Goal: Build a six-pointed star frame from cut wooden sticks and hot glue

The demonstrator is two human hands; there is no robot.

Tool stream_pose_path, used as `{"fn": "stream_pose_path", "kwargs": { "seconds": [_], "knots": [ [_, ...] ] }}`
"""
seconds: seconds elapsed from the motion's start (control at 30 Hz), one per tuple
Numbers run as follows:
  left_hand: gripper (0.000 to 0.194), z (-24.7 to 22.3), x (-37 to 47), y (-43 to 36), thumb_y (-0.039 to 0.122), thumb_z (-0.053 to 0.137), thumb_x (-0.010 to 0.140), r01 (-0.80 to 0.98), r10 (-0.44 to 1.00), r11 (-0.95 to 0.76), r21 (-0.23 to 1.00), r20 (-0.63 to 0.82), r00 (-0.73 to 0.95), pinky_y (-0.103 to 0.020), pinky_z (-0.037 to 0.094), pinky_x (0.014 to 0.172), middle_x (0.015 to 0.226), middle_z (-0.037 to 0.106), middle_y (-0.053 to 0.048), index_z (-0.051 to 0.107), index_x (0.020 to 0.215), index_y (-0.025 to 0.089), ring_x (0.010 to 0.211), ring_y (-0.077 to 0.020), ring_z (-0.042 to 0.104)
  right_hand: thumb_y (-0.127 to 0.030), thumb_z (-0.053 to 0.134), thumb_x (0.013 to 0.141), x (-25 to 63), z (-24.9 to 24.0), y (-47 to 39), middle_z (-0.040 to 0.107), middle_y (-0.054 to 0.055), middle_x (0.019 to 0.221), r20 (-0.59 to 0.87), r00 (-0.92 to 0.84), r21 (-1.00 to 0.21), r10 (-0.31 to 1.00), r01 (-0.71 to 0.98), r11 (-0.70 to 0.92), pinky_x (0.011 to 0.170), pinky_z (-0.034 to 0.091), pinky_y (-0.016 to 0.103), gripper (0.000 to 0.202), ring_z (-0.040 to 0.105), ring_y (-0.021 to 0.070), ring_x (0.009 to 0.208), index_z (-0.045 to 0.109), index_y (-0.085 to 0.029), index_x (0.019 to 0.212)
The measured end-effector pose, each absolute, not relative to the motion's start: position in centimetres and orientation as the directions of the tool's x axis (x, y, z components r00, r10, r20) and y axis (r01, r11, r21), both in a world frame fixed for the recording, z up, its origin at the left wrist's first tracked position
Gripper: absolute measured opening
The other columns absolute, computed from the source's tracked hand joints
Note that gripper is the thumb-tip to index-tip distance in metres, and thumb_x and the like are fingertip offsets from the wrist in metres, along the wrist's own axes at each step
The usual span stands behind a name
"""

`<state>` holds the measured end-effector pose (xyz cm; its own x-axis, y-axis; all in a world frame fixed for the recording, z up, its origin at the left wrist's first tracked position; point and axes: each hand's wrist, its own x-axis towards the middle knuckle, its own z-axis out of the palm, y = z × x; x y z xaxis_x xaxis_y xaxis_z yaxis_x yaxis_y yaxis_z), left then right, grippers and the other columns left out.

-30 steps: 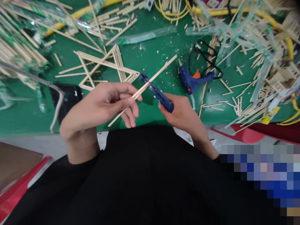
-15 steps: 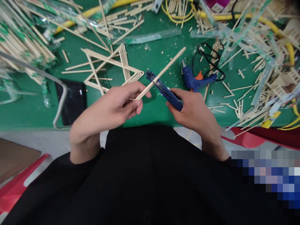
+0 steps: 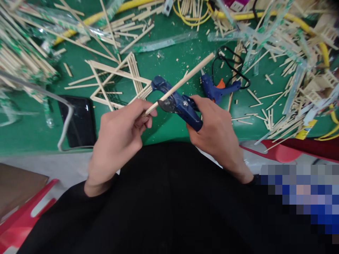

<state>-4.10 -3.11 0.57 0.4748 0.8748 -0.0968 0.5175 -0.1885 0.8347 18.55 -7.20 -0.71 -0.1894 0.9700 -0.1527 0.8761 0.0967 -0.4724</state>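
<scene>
Between the fingers of my left hand (image 3: 123, 128) is a thin wooden stick (image 3: 189, 76), pointing up and to the right. My right hand (image 3: 213, 127) is wrapped round the handles of a blue cutter (image 3: 182, 104) that looks like pruning shears. Its jaws are apart, and the stick crosses between them. Just beyond my left hand lies a star-shaped frame of glued sticks (image 3: 113, 74) on the green table (image 3: 169, 128). A blue glue gun (image 3: 215, 88) with an orange trigger rests beyond my right hand.
A dark phone (image 3: 79, 121) and a bent grey metal rod (image 3: 66, 120) lie at left. Bundled sticks in plastic (image 3: 26, 56) fill the far left. Cut sticks and wrappers (image 3: 286, 67) clutter the right. A yellow hose (image 3: 291, 21) runs along the back. Red chairs (image 3: 286, 151) stand at the near edge.
The cutter has turned so its jaws show broadside, now spread around the stick. My left hand has shifted slightly down and left, its wrist turning, with the stick still held. The view has moved a little.
</scene>
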Motion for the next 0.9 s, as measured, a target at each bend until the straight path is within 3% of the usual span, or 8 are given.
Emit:
{"fn": "stream_pose_path", "kwargs": {
  "seconds": [0.13,0.27,0.47,0.6,0.8,0.9],
  "knots": [
    [0.048,-0.4,-3.9,-3.6,-0.006,0.037,0.065,0.475,0.903,-0.287,0.832,0.069,0.424,-0.017,0.045,0.054,0.069,0.057,0.007,0.062,0.093,0.024,0.060,-0.0065,0.055,-0.017,0.050,0.083,18.3,-0.2,-7.1,0.066,0.016,0.123,-0.207,-0.204,-0.493,0.957,0.867,0.077,0.100,0.054,0.055,0.052,0.065,0.0329,0.115,0.049,-0.014,0.135],
    [0.048,-0.7,-3.2,-4.1,-0.009,0.039,0.066,0.582,0.921,-0.360,0.729,0.177,0.348,-0.022,0.047,0.056,0.074,0.060,0.004,0.064,0.093,0.022,0.064,-0.0101,0.058,-0.013,0.048,0.083,17.7,0.0,-7.4,0.063,0.018,0.127,-0.266,-0.176,-0.515,0.948,0.857,0.014,0.101,0.054,0.054,0.053,0.063,0.0327,0.119,0.049,-0.013,0.136],
    [0.046,-1.1,-2.5,-4.5,-0.009,0.042,0.077,0.693,0.944,-0.327,0.642,0.250,0.214,-0.026,0.044,0.057,0.072,0.057,0.002,0.066,0.099,0.024,0.063,-0.0114,0.057,-0.014,0.047,0.083,15.9,0.5,-8.3,0.064,0.018,0.122,-0.245,-0.121,-0.531,0.962,0.847,-0.028,0.099,0.054,0.055,0.052,0.063,0.0327,0.115,0.048,-0.012,0.135],
    [0.052,-1.1,-2.5,-4.2,-0.008,0.041,0.077,0.707,0.917,-0.388,0.592,0.324,0.232,-0.028,0.045,0.056,0.071,0.060,0.002,0.068,0.107,0.025,0.063,-0.0128,0.059,-0.014,0.047,0.082,15.4,0.2,-8.4,0.064,0.019,0.119,-0.195,-0.088,-0.537,0.977,0.843,-0.031,0.100,0.053,0.057,0.052,0.063,0.0328,0.113,0.047,-0.012,0.134],
    [0.044,-0.5,-3.3,-3.9,-0.010,0.042,0.077,0.568,0.910,-0.407,0.715,0.265,0.318,-0.025,0.049,0.061,0.074,0.062,0.002,0.067,0.092,0.022,0.066,-0.0113,0.060,-0.014,0.051,0.081,16.6,-0.9,-7.6,0.065,0.017,0.116,-0.056,-0.080,-0.504,0.995,0.862,0.041,0.095,0.055,0.055,0.048,0.064,0.0326,0.109,0.049,-0.015,0.128],
    [0.037,-0.1,-3.6,-3.8,-0.008,0.044,0.077,0.531,0.909,-0.388,0.753,0.220,0.353,-0.023,0.050,0.060,0.072,0.061,0.003,0.065,0.083,0.021,0.065,-0.0097,0.060,-0.015,0.052,0.084,17.2,-0.6,-7.1,0.065,0.016,0.113,-0.063,-0.109,-0.495,0.992,0.867,0.063,0.093,0.056,0.054,0.042,0.065,0.0332,0.108,0.050,-0.018,0.125]
  ]
}}
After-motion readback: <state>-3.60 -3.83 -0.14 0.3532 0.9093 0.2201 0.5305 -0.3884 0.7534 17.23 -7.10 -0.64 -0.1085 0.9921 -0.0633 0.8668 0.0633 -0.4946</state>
